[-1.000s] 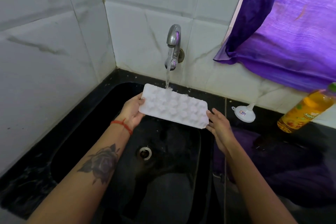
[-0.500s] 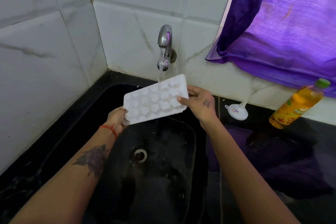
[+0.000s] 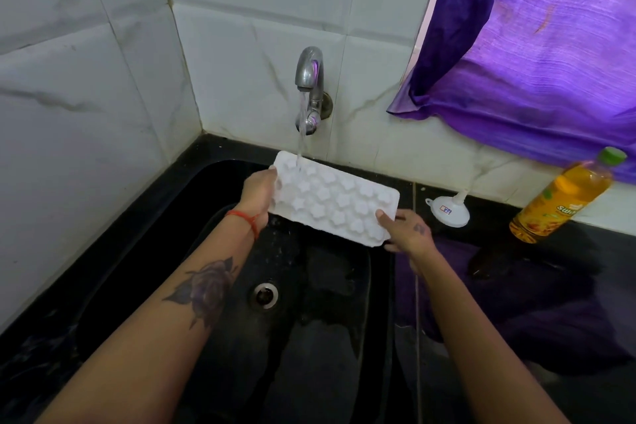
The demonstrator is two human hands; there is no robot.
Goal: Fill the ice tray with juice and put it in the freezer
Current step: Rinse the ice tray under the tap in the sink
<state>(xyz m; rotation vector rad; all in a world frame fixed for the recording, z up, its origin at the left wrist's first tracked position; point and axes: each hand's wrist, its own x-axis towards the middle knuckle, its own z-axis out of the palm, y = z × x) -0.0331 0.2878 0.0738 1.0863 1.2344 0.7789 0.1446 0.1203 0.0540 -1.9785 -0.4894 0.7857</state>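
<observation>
Left hand (image 3: 258, 194) and right hand (image 3: 406, 231) grip the ice tray (image 3: 334, 198) ends.

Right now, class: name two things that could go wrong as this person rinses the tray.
The ice tray is wet and gripped only at its ends by the left hand and right hand; it might slip into the sink. Leftover tap water could dilute the juice from the bottle.

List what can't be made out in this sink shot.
- Ice tray, head view: its upper side faces away.
- Left hand, right hand: fingers hidden behind the tray ends.
- Juice bottle: label lettering too blurred to read fully.
- Funnel: sticker too small.
- Freezer: nowhere in frame.
</observation>
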